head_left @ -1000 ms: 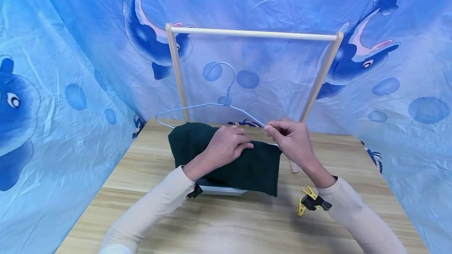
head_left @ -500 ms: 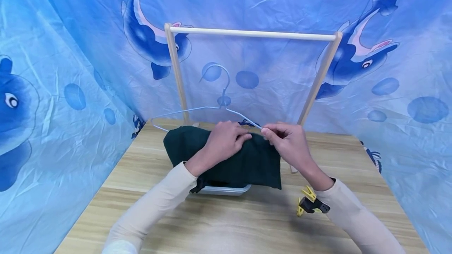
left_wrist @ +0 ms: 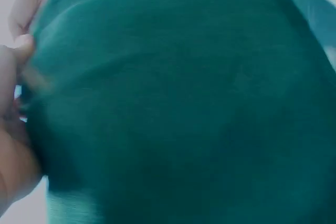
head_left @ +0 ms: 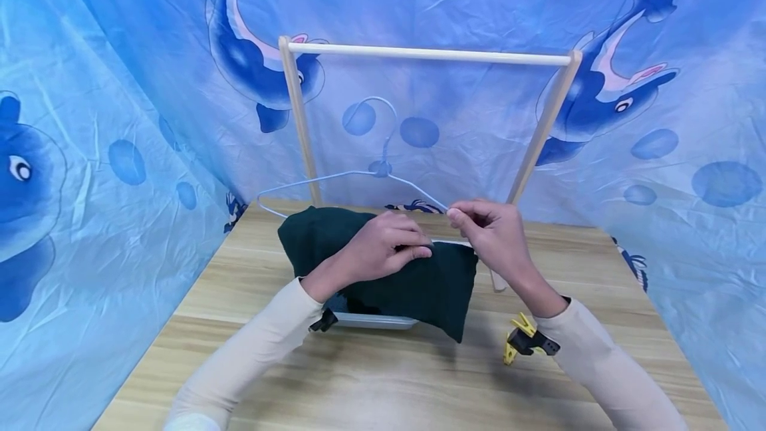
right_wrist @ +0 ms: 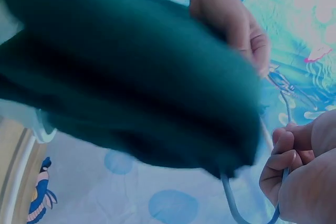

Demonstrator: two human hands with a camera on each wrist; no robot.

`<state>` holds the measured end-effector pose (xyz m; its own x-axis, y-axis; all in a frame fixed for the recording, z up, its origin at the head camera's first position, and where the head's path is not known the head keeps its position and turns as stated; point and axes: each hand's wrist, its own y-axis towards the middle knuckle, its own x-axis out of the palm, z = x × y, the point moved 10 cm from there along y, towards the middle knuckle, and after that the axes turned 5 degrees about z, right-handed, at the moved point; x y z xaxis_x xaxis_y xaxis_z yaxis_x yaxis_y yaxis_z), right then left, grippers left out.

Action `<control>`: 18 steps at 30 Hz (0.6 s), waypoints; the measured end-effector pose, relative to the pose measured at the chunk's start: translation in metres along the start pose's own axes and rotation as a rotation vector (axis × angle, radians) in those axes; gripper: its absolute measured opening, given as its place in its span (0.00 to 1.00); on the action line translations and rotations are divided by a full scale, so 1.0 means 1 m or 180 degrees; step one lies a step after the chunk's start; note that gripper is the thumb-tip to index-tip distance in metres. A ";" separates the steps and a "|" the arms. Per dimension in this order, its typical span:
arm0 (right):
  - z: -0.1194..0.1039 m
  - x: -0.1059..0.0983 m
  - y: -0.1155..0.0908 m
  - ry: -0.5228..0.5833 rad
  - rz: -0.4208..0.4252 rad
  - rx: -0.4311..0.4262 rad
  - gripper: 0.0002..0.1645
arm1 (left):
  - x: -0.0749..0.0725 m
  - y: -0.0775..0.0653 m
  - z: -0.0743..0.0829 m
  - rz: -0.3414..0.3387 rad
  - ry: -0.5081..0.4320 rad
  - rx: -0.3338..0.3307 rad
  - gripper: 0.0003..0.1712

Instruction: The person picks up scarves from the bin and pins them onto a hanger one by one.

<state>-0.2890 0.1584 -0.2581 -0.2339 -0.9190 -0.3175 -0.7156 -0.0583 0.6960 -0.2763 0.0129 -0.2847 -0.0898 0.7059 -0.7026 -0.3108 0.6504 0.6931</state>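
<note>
A light blue wire hanger (head_left: 353,173) is held up above the table, its hook on top. Dark green cloth (head_left: 439,285) hangs folded over the hanger's lower part, the hanger's left end poking out past it. My left hand (head_left: 385,245) lies over the cloth and pinches its upper edge between thumb and fingers. Thumb and fingertips of my right hand (head_left: 493,231) pinch the hanger's right shoulder, just above the cloth's right corner. From the right wrist, the cloth (right_wrist: 131,77) spreads wide, and the hanger (right_wrist: 286,108) passes through the right hand's curled fingers.
Under the cloth stands a pale tray (head_left: 377,322), mostly covered. Behind the hands rises a wooden rack with a white bar (head_left: 427,54). Yellow clothespins (head_left: 523,324) are by the right wrist. Blue dolphin-print curtains (head_left: 700,118) enclose the wooden table (head_left: 389,384).
The hanger and right hand dipped slightly, then rose again. The cloth's lower right corner has swung down, and the left hand has turned a little at the cloth's edge.
</note>
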 end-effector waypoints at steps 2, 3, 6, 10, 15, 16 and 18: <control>-0.003 0.001 0.000 -0.0019 -0.0013 -0.0046 0.03 | 0.009 -0.001 -0.005 -0.0297 0.0195 -0.0236 0.18; -0.004 0.001 -0.001 -0.0016 -0.0016 -0.0063 0.03 | 0.015 -0.002 -0.008 -0.0458 0.0328 -0.0364 0.21; -0.005 0.003 -0.001 -0.0003 -0.0019 -0.0080 0.03 | 0.027 -0.004 -0.016 -0.0797 0.0625 -0.0619 0.25; -0.003 0.004 -0.002 0.0061 -0.0037 -0.0054 0.03 | 0.027 -0.001 -0.016 -0.0588 0.0814 -0.0584 0.14; -0.002 0.005 -0.001 0.0119 -0.0075 -0.0059 0.03 | 0.010 0.004 -0.007 0.0064 0.0939 -0.0382 0.06; -0.003 0.004 -0.001 0.0102 -0.0077 -0.0076 0.03 | 0.008 0.005 -0.005 0.0109 0.0910 -0.0336 0.07; -0.005 0.004 0.000 0.0045 -0.0077 -0.0121 0.03 | 0.010 0.006 -0.003 0.0020 0.0803 -0.0275 0.09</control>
<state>-0.2864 0.1531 -0.2564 -0.2074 -0.9225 -0.3256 -0.6953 -0.0952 0.7124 -0.2817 0.0233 -0.2884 -0.3216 0.6105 -0.7238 -0.3882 0.6121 0.6889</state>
